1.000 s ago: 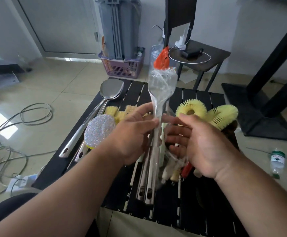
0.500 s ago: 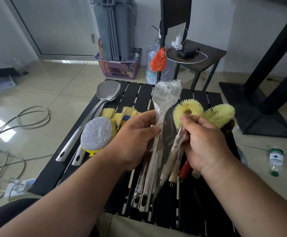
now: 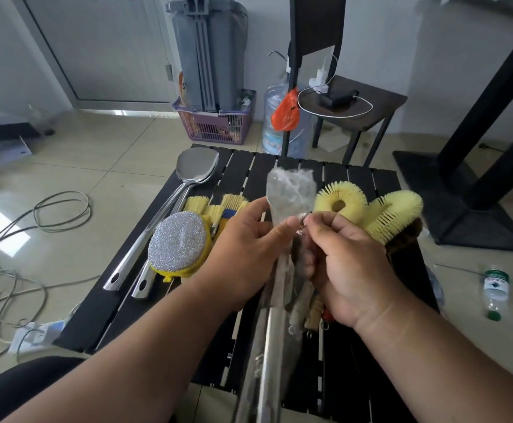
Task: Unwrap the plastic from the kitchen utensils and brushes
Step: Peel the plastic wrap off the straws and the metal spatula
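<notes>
Peeling the plastic off a wrapped spatula [image 3: 290, 193] above the desk [image 3: 356, 184].

The left hand [image 3: 249, 248] grips the spatula's neck over the desk's middle; the right hand [image 3: 345, 257] pinches a bit of wrap just beside it. The bare spatula [image 3: 198, 166] lies at the desk's left. Next, I'd judge, comes pulling the wrap clear of the head.

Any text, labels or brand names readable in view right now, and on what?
None can be read.
Small bottle on the floor: green and white label, print too blurred.
Large water jug: label too blurred.
Wrapped utensil held by both hands: no print visible on the plastic.
</notes>
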